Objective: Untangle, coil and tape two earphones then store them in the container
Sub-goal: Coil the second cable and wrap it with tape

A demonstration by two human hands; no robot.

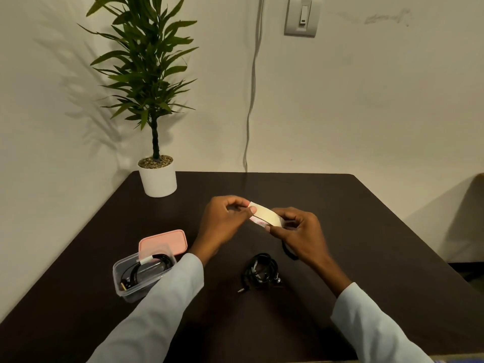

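A strip of pale tape (pixel 265 215) is stretched between my two hands above the table's middle. My left hand (pixel 225 221) pinches the strip's free end. My right hand (pixel 298 231) grips the tape roll, mostly hidden in its fingers. A black coiled earphone (pixel 260 272) lies loose on the dark table just below my hands, its plug pointing left. The clear container (pixel 123 281) at the left holds another black coiled earphone (pixel 146 265) bound with a white tape band.
The pink lid (pixel 167 241) leans behind the container. A potted plant (pixel 157 176) stands at the table's back left corner. A grey cable (pixel 251 100) hangs down the wall. A black loop (pixel 288 251) shows under my right hand.
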